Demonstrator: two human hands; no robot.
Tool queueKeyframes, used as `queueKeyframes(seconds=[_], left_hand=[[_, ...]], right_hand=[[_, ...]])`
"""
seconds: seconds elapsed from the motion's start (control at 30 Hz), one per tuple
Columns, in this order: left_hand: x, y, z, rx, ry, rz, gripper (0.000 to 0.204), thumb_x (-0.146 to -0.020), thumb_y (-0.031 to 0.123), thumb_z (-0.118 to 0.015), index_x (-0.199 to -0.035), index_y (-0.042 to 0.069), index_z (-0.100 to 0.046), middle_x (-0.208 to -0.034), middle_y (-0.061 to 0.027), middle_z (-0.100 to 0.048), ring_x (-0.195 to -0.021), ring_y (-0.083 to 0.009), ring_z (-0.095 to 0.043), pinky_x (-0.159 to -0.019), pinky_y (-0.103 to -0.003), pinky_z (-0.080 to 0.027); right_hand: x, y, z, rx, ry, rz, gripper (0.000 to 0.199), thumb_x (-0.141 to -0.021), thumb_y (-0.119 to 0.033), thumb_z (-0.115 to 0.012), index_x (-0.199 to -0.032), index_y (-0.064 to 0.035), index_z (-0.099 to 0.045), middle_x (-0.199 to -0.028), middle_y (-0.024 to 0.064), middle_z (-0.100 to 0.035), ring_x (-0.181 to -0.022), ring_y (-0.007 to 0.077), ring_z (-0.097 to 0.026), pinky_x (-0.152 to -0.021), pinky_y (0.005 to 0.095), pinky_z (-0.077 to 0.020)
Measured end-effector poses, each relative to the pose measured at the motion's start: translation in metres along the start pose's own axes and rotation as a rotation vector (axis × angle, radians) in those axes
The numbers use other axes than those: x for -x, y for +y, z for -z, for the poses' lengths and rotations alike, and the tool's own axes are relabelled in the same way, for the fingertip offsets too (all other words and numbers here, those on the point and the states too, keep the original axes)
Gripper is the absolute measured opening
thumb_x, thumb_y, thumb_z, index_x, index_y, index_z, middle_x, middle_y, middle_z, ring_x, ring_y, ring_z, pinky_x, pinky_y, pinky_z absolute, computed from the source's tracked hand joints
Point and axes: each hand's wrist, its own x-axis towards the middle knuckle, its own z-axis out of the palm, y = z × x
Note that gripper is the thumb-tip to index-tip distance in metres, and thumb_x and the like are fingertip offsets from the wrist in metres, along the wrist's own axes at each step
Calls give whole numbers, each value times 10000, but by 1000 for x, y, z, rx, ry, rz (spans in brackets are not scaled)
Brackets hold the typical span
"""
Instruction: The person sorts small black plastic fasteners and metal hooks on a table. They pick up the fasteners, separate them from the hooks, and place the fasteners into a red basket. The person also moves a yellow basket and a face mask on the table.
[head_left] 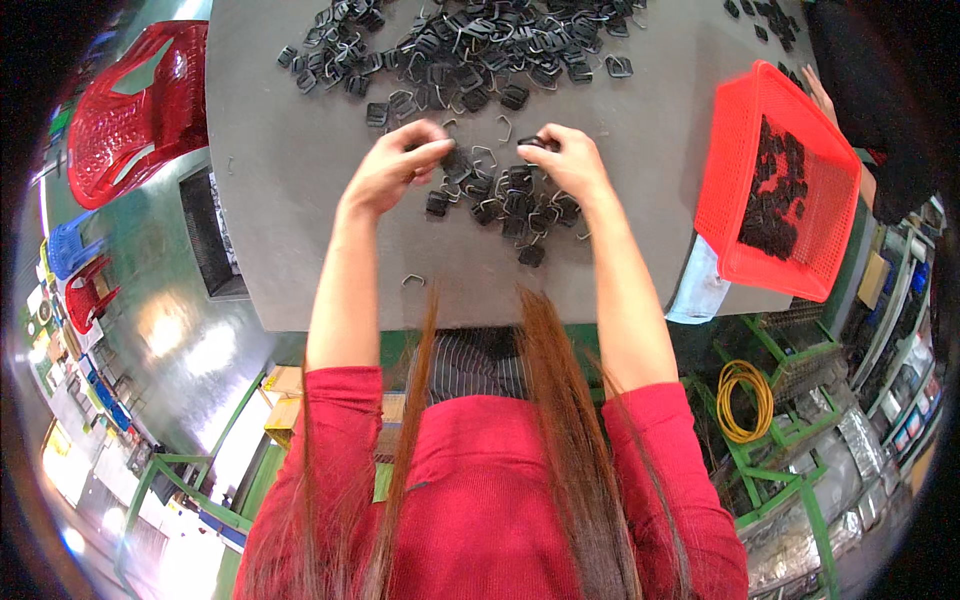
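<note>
On the grey table, small black plastic buckles with bent metal wire loops lie in a loose cluster between my hands. My right hand pinches a black buckle between thumb and fingers, just above the cluster's far right side. Across from it, my left hand is closed, with thumb and forefinger together over the cluster's left side. Its fingertips are slightly blurred, and what they hold cannot be made out. Loose wire loops lie between the hands, and one more wire loop lies close to the table's front edge.
A large heap of black buckles covers the table's far side. At the right stands a red plastic basket with black pieces inside. Behind it show another person's hand and dark clothing. A red chair stands beyond the left edge.
</note>
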Motion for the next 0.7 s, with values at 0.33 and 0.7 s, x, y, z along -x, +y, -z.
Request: queueKeyframes(seconds=[0.33,0.7], left_hand=[[-7,-15,-16,-945,751,-136,371,-734,377,-724,-943,91,-613,-640,-53,-587,-615,-167,-584,-576,-315,-445],[-31,2,-93,-514,335,-65,324,-744,331,-712,-845,29,-649,-732,-7,-607,-687,-82,-517,-640,-244,-419]], right_hand=[[-47,-31,1,141,225,87,325,-782,-313,-662,-1021,-109,-579,-857,135,-668,-791,261,-654,-701,347,-496],[23,-30,41,66,213,-240,305,-733,-344,-675,-918,-101,-663,-886,144,-664,-877,305,-627,-765,407,-481]])
